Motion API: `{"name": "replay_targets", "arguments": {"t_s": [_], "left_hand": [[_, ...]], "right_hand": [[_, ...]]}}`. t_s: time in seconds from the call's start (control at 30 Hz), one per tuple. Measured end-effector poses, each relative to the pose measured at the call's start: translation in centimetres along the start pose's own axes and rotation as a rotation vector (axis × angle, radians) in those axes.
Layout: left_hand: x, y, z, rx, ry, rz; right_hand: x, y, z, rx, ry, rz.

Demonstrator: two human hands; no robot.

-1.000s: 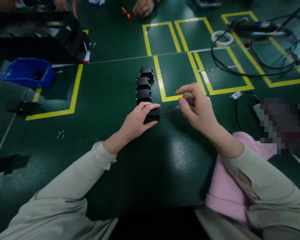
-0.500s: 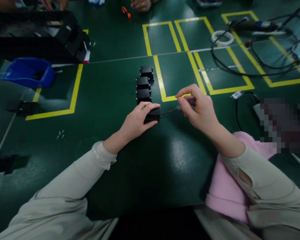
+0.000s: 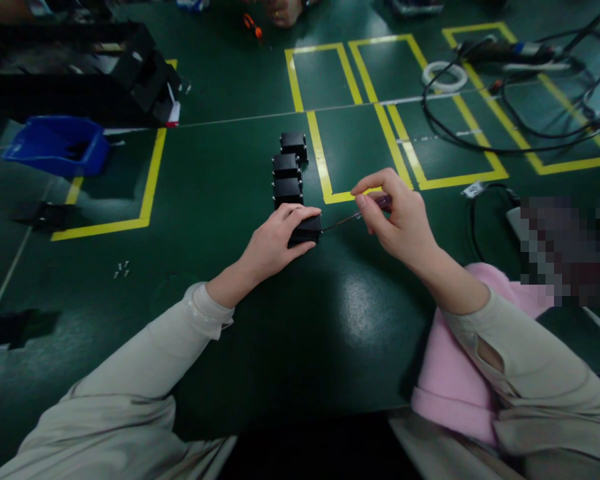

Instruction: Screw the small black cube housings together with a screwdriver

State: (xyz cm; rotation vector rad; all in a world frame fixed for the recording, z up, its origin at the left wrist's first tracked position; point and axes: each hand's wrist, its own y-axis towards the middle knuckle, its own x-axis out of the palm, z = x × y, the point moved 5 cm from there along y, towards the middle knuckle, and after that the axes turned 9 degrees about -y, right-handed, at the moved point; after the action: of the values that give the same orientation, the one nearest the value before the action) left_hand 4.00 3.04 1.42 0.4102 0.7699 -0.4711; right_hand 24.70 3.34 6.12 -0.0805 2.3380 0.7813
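My left hand (image 3: 275, 241) is closed around a small black block (image 3: 306, 230), holding it against the green tabletop. In my right hand (image 3: 400, 217) is a screwdriver (image 3: 381, 200), its handle mostly hidden by the curled fingers. The thin shaft slants down to the left, and its tip meets the right side of the block, where a small screw head seems to sit. Just beyond my left hand stand several similar black blocks (image 3: 286, 165) in a rough row, with small shiny screws on their sides.
Several loose screws (image 3: 122, 269) lie at left. Beyond them are a blue bin (image 3: 57, 145) and a long black housing (image 3: 80, 73). A cabled tool (image 3: 510, 51) and a white ring (image 3: 444, 77) rest at back right. Another person's hand (image 3: 284, 10) shows at the far edge. Pink cloth (image 3: 455, 373) lies under my right forearm.
My hands, the block and the screwdriver look nearly still. At the far left, another person's hands have left the area above the black housing.
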Motion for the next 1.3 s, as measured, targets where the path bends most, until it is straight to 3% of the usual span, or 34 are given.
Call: {"name": "replay_targets", "arguments": {"t_s": [1.3], "left_hand": [[0.16,0.15,-0.28,0.013,0.008,-0.006]], "right_hand": [[-0.05,-0.1,0.42,0.026,0.0,0.013]]}}
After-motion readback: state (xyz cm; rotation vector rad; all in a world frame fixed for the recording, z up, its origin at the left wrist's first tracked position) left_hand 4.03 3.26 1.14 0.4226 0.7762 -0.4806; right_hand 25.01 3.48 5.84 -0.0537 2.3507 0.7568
